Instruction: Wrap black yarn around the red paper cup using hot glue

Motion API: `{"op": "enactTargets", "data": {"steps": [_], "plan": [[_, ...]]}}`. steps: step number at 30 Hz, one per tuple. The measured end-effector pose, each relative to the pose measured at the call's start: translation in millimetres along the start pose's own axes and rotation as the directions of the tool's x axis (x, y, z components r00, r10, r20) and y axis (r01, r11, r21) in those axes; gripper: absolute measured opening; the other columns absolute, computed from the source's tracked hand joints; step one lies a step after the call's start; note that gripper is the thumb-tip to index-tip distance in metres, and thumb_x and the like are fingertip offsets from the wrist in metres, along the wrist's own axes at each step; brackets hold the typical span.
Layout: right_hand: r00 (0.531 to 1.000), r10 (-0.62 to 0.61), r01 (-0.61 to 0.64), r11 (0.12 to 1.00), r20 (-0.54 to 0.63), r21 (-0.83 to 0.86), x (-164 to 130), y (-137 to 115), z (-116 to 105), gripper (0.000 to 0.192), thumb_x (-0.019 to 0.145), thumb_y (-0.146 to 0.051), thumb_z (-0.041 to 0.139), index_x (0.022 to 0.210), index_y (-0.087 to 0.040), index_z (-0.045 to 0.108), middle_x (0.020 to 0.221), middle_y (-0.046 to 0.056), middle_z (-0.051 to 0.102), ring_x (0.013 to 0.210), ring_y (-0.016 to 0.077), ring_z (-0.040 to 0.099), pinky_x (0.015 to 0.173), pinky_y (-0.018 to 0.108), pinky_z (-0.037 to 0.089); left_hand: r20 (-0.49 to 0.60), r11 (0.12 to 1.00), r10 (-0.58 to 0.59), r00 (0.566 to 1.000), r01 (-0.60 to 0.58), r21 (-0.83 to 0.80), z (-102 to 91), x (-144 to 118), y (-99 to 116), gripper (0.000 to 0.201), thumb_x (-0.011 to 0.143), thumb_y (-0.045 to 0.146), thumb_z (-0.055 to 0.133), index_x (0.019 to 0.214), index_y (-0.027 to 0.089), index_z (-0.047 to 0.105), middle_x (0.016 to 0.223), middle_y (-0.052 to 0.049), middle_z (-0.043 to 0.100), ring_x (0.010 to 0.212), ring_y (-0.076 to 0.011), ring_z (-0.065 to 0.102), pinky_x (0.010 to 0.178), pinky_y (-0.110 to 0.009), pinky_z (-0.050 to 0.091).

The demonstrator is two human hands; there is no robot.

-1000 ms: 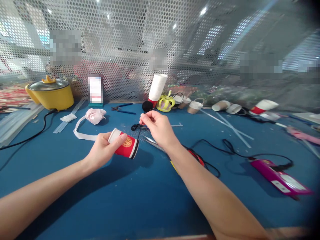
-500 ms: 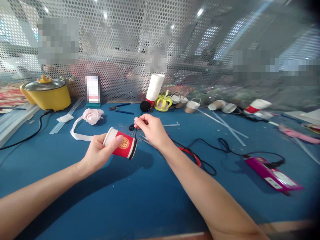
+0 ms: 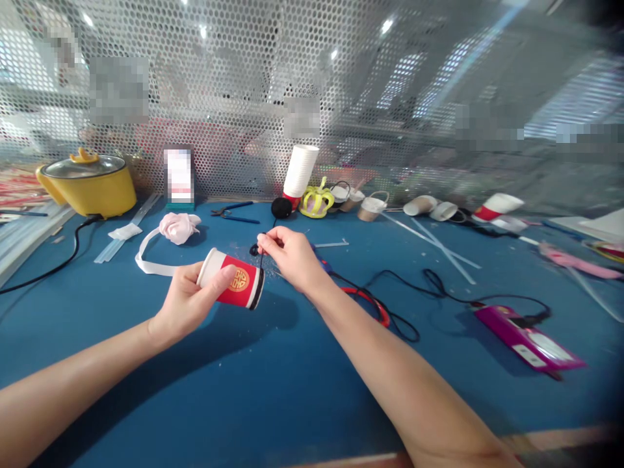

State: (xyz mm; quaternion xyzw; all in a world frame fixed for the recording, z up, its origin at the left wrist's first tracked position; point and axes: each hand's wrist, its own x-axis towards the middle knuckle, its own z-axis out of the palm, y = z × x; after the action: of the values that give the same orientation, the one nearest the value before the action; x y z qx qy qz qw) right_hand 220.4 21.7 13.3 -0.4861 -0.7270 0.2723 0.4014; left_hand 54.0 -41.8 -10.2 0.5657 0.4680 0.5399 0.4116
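My left hand (image 3: 188, 302) is wrapped round a red and white paper cup (image 3: 237, 286) with a gold emblem, tilted sideways above the table. Black yarn (image 3: 257, 289) circles the cup near its base end. Between the thumb and fingertips of my right hand (image 3: 287, 257) a strand of that yarn is pinched, running up from the cup. A small loose coil of yarn (image 3: 254, 249) lies just beyond those fingertips. Farther back, a black yarn ball (image 3: 281, 208) rests against an upright stack of paper cups (image 3: 301, 169).
A yellow electric pot (image 3: 92, 185) stands back left, with a phone (image 3: 179, 175), a pale fabric rose (image 3: 179, 227) and pliers (image 3: 234, 212) nearby. Small yarn-like baskets (image 3: 373, 207) line the back. On the right lie a purple power strip (image 3: 526, 338), black cable and clear glue sticks (image 3: 446, 250).
My right hand has moved slightly down and left, still pinching the yarn. The cup stays in my left hand, nearly unmoved. The whole view has shifted a little.
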Motion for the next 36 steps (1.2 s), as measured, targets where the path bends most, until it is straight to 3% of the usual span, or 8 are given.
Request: {"op": "enactTargets", "data": {"steps": [26,36], "plan": [[0.997,0.024,-0.018,0.997,0.079,-0.081,-3.2,0.5,8.2,0.023,0.081,-0.027,0.049,0.061,-0.016,0.054,0.059,0.0,0.056,0.054,0.0104,0.046,0.055,0.023,0.033,-0.007,0.995,0.1,0.995,-0.1,0.0,-2.4,-2.1,-1.9,0.03,0.073,0.041,0.061,0.061,0.013,0.065,0.057,-0.002,0.063,0.05,-0.0109,0.052,0.046,-0.019,0.044],[0.994,0.028,-0.022,0.998,0.107,-0.057,-5.9,2.7,12.8,0.022,0.079,-0.029,0.05,0.062,-0.016,0.053,0.057,-0.002,0.053,0.054,0.0104,0.044,0.054,0.023,0.033,-0.015,0.996,0.086,0.996,-0.087,-0.014,-2.6,-2.2,-2.3,0.025,0.069,0.037,0.066,0.059,0.014,0.063,0.056,0.0,0.06,0.051,-0.0095,0.048,0.046,-0.018,0.041]]}}
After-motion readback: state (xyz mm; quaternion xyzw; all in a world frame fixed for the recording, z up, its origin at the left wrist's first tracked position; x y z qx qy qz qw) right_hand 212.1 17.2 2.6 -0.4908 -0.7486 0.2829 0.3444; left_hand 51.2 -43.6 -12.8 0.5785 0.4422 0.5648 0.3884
